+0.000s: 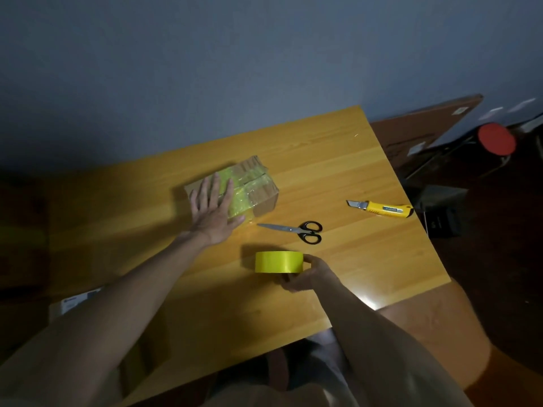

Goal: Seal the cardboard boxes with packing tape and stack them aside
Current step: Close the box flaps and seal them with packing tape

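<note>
On the table [352, 160], left hand [213, 210] lies flat on the taped box [261, 195], right hand [308, 274] grips tape roll [278, 262].

One wide-angle camera, worn on the person's head, looks forward and steeply down across the wooden surface [338, 177]. It sits near: both forearms run in from the bottom of the frame to the left hand [213, 210] and right hand [308, 274]. The surface's far edge, tilted in frame, meets a grey wall [235, 69].
</note>
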